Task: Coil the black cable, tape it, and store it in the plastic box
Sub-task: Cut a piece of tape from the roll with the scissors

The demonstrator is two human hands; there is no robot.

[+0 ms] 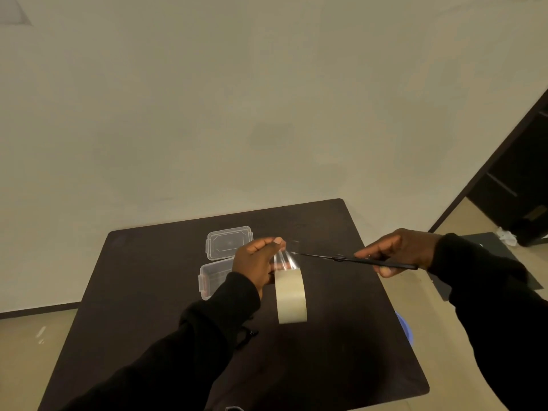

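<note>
Two hands: both work above a dark table (pixel 341 336), cutting clear tape; the step in hand appears to be freeing a strip for the cable.
Black cable: not clearly in view; a small dark loop near the left sleeve at the table's near centre may be part of it, but I cannot tell.
Cable handling: judged from the task alone, it should be light and floppy and will spring open unless the coil is pinched across all its loops until taped.
Tape strip (pixel 285 260): thin, clear, crinkled, catching light; likely sticky and quick to fold on itself, so best held taut at its free end.
Tape roll (pixel 291 295): beige, hanging on edge just below the strip, in the air above the table's centre.
Left hand (pixel 256 264): thumb and fingers pinched closed on the strip's upper end; whether it also steadies the roll I cannot tell.
Right hand (pixel 398 252): fingers curled closed around the scissors' handles, right of the tape.
Scissors (pixel 350 258): black, thin, blades pointing left, tips touching the strip.
Plastic box (pixel 211 278): clear, open, left of the tape, partly hidden by the left hand; nothing visible in the part that shows.
Lid (pixel 229 242): clear, lying flat just beyond the box, separate from it.
</note>
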